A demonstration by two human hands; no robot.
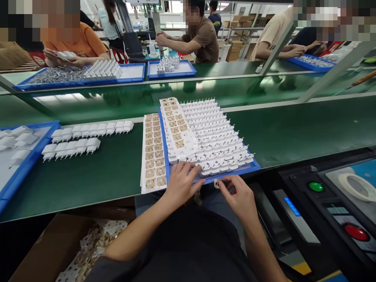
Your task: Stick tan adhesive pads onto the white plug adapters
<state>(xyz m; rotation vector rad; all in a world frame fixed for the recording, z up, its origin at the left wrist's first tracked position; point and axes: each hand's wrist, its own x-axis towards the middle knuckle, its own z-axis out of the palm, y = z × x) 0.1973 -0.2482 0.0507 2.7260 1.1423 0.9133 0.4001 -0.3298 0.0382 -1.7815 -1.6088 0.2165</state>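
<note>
My right hand (pixel 238 192) pinches a small beige sticker (pixel 216 183) with a dark mark, just past the front edge of a blue tray (pixel 249 167). My left hand (pixel 182 180) rests at the tray's front left, fingers spread over the nearest white plug adapters; its fingertips partly hide them. Rows of white plug adapters (pixel 216 139) fill the tray, pins pointing up. A sheet of beige stickers (pixel 176 125), with some places bare, lies across the adapters on the left. More sticker sheets (pixel 152 152) are stacked beside the tray, partly under it.
Loose white adapters (pixel 76 147) stand in two rows at left, beside another blue tray (pixel 49 127). A cardboard box (pixel 53 243) of scrap sits below. At right is a machine with a red button (pixel 356 232) and a tape roll (pixel 357 187). Co-workers sit across the green bench.
</note>
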